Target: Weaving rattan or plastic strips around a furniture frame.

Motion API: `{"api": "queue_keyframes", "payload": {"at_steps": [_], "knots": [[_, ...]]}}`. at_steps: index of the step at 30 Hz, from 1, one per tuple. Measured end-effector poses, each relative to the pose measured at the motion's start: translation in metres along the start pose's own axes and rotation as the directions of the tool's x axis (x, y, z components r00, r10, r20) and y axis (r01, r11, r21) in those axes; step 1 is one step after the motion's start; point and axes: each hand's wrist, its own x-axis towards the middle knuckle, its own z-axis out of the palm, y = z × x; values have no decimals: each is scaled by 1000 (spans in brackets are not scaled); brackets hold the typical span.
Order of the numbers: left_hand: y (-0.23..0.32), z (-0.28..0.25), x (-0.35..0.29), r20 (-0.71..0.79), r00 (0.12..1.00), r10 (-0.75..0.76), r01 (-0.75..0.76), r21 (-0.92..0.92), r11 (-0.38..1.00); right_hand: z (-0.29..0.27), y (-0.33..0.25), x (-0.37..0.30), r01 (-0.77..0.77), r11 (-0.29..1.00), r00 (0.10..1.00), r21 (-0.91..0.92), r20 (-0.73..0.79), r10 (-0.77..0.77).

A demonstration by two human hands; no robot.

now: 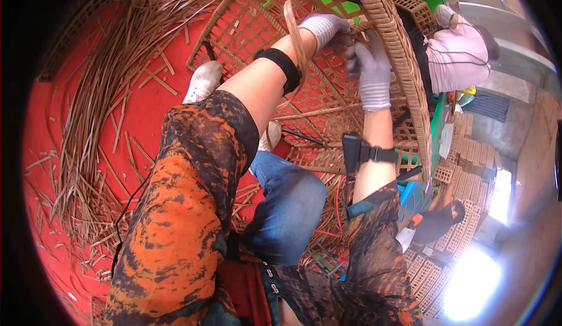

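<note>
A large open-weave wicker frame [410, 86] with a thick braided rim leans in front of me, its lattice partly wrapped with black bars. My left hand [328, 29], in a pale striped glove, is closed at the inner side of the rim. Close beside it, my right hand [370, 71], gloved alike, has its fingers bent in against the weave. What sits between the fingertips of either hand is too small to make out. A flat brown wicker strip [294, 33] loops up across my left forearm by the wrist; where it ends is hidden.
Long loose strips [99, 115] lie in a heap on the red floor [152, 168] at the left. A person in pink [456, 56] works beyond the rim. Another person in dark clothes [436, 226] is at the right, near stacked woven pieces [468, 162].
</note>
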Motion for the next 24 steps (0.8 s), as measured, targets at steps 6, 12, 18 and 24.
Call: {"api": "queue_keyframes", "payload": {"at_steps": [6,12,18,24], "knots": [[16,-4,-13,26,997,-72,63,254,965,8,-20,19,37,993,971,-114,240,-9],[5,-15,-12,131,988,76,-91,116,989,10,-24,6,354,691,923,-630,116,-367],[2,-27,3,129,984,118,-165,457,874,-55,123,-201,205,828,974,-522,27,-224],[8,-5,-13,55,986,154,-163,395,904,-133,246,-525,-898,110,47,-425,156,987]]}}
